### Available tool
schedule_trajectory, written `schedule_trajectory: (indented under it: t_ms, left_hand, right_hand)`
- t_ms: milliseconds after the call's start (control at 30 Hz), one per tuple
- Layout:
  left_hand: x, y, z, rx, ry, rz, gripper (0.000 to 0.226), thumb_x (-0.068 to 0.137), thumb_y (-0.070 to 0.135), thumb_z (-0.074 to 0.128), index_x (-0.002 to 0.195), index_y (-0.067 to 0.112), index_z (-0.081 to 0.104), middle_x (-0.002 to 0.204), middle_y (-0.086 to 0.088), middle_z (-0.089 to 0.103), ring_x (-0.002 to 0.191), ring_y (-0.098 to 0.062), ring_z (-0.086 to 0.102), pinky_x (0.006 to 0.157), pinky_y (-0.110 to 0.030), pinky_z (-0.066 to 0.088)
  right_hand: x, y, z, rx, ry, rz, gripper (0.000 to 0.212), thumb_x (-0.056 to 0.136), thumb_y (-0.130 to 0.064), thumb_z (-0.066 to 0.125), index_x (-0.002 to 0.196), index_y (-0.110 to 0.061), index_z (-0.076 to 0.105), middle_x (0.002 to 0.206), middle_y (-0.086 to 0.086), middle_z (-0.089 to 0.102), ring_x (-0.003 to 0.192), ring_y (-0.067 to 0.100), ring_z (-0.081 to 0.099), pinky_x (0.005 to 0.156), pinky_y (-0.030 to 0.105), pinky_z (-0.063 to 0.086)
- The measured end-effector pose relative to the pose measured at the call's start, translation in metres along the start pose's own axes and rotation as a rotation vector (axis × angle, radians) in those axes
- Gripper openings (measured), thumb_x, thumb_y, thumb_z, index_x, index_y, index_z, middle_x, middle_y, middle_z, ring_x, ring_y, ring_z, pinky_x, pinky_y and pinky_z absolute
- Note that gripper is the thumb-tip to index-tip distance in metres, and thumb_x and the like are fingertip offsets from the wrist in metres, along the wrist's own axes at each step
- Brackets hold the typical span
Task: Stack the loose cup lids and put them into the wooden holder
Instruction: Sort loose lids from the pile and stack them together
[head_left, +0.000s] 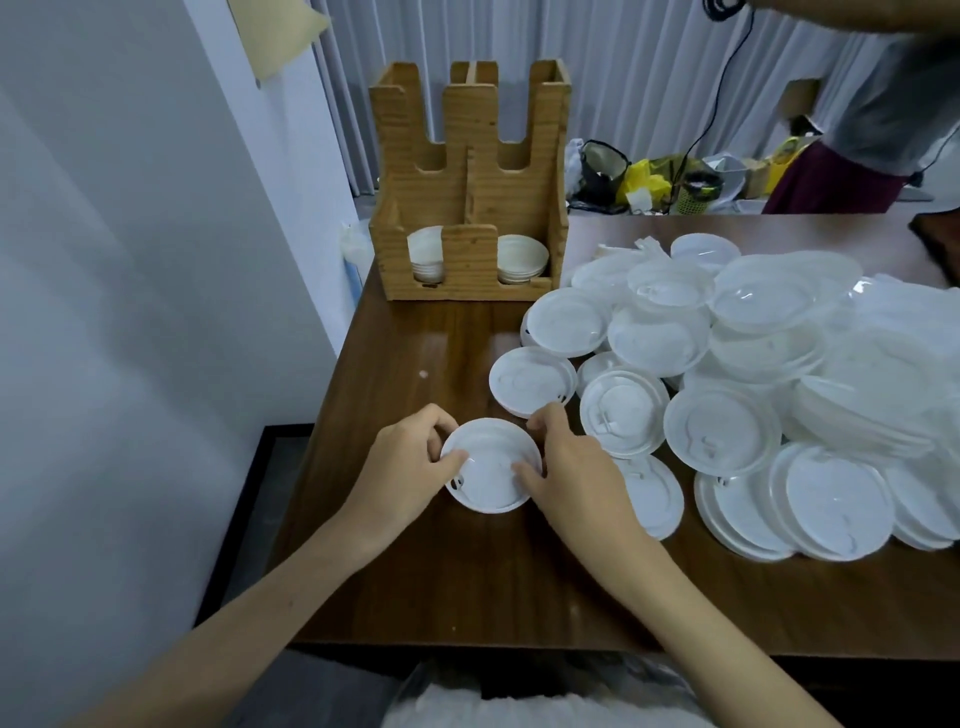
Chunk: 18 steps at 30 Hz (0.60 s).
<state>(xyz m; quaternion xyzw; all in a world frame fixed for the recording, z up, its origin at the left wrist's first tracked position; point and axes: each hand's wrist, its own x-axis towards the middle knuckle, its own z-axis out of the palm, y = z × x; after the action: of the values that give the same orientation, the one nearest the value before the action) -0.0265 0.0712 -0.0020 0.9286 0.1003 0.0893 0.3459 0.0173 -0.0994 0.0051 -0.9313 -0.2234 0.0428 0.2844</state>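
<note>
Both my hands hold one small stack of white cup lids (489, 470) just above the brown table near its front left. My left hand (410, 467) grips its left rim, thumb on top. My right hand (566, 467) grips its right rim the same way. A large heap of loose white lids (769, 374) covers the table's right half. One lid (530, 379) lies just beyond my hands. The wooden holder (470, 182) stands at the table's back left, with short stacks of lids (519, 258) in its two front slots.
A white wall runs close along the table's left edge (332, 415). Another person (878, 119) stands at the far right behind the table. Bags and clutter (649, 176) lie on the floor beyond. Bare wood (431, 343) shows between the holder and my hands.
</note>
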Motion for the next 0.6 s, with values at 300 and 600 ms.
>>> schedule_trajectory:
  t_ms: [300, 600]
  left_hand:
    - [0.037, 0.043, 0.001, 0.038, 0.08, 0.175, 0.021, 0.084, 0.031, 0.068, 0.101, 0.022, 0.06, 0.078, 0.008, 0.051, 0.068, -0.01, 0.051, 0.066, -0.026, 0.049]
    - [0.102, 0.1, 0.041, -0.086, -0.02, 0.201, 0.016, 0.089, 0.027, 0.058, 0.101, 0.016, 0.061, 0.077, 0.007, 0.06, 0.077, -0.013, 0.057, 0.07, -0.033, 0.049]
  right_hand:
    - [-0.008, 0.016, -0.039, -0.012, 0.339, -0.003, 0.023, 0.097, -0.032, 0.05, 0.111, -0.016, 0.058, 0.067, -0.01, 0.051, 0.066, 0.015, 0.05, 0.056, 0.027, 0.031]
    - [0.01, 0.04, -0.066, -0.214, 0.62, 0.009, 0.009, 0.082, -0.008, 0.07, 0.09, -0.003, 0.07, 0.095, 0.011, 0.063, 0.084, 0.031, 0.06, 0.066, 0.039, 0.049]
